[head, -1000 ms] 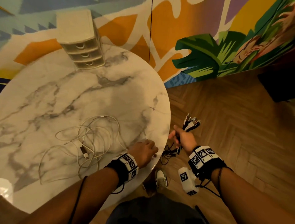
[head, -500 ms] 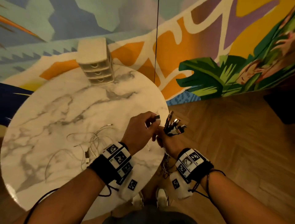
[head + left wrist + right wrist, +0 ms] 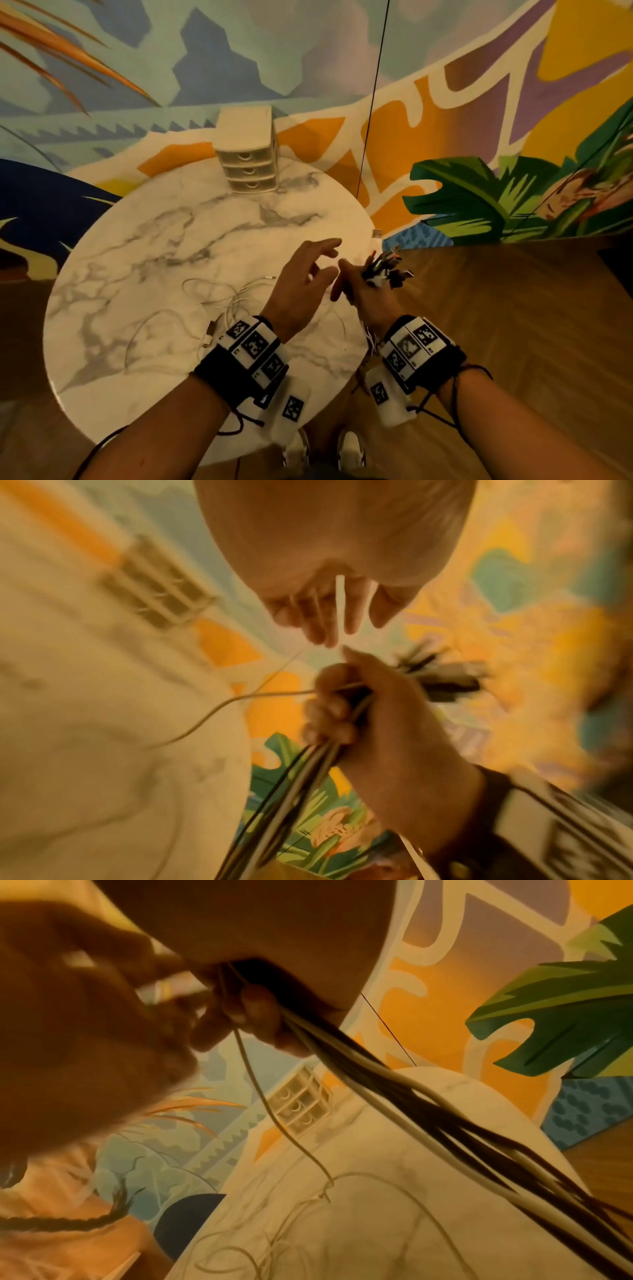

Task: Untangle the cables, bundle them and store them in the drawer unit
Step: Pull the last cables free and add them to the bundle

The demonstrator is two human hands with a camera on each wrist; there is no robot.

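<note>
My right hand [image 3: 356, 287] grips a bundle of dark and white cables, whose plug ends [image 3: 383, 272] fan out above the fist at the round marble table's [image 3: 171, 240] right edge. In the left wrist view the cables [image 3: 308, 772] hang below that hand [image 3: 369, 710]. My left hand [image 3: 329, 260] hovers just left of it with fingers spread; a thin white cable [image 3: 340, 601] crosses its fingers. That strand [image 3: 260, 1091] trails down to a loose white tangle [image 3: 219, 301] on the table. The beige drawer unit [image 3: 248, 161] stands at the far edge, drawers closed.
A painted mural wall rises behind the table. A thin black cord [image 3: 373, 102] hangs down in front of it. Wooden floor [image 3: 513, 308] lies to the right. My shoes [image 3: 349, 452] show below the table's near edge.
Both hands rose from the table's near edge and came together. The left hand carried a plug to the right hand's bundle, then spread its fingers.
</note>
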